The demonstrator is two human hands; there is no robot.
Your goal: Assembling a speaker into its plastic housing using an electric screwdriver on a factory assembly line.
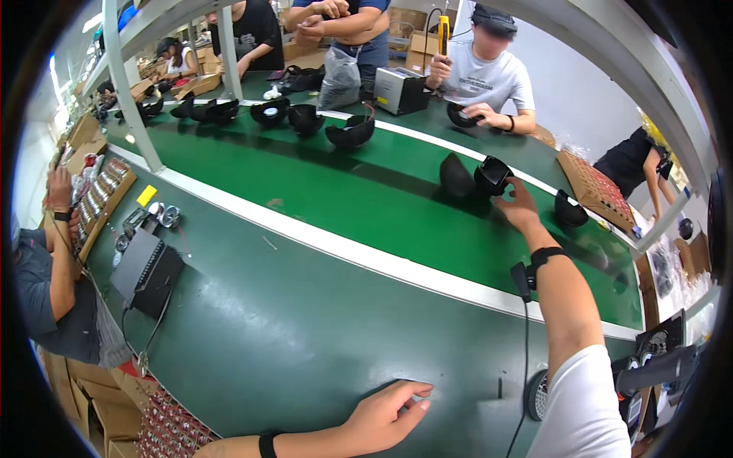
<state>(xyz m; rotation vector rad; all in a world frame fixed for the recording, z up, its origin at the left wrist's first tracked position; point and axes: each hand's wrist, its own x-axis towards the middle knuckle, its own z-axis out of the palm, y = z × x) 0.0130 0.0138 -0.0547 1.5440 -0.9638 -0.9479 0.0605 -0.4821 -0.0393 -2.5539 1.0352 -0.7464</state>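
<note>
My right hand [521,206] reaches across the green conveyor belt [328,202]. Its thumb and fingers close on the right edge of a rounded black plastic shell [492,175] with a squarish opening. Just left of that piece is another black shell [456,177], and a third black shell [570,210] lies to the right of my hand. My left hand [388,416] rests low over the dark green tabletop [305,336], fingers loosely bent and thumb apart, with nothing in it. Dark straps circle both wrists; a cable hangs from the right one.
Several black shells [351,132] line the belt's far side. Across it, a person [489,72] holds a yellow tool [443,34] beside a grey box device [401,90]. At left stand a black box [145,267] with cables and a parts tray [103,202]. A metal post [130,84] rises there.
</note>
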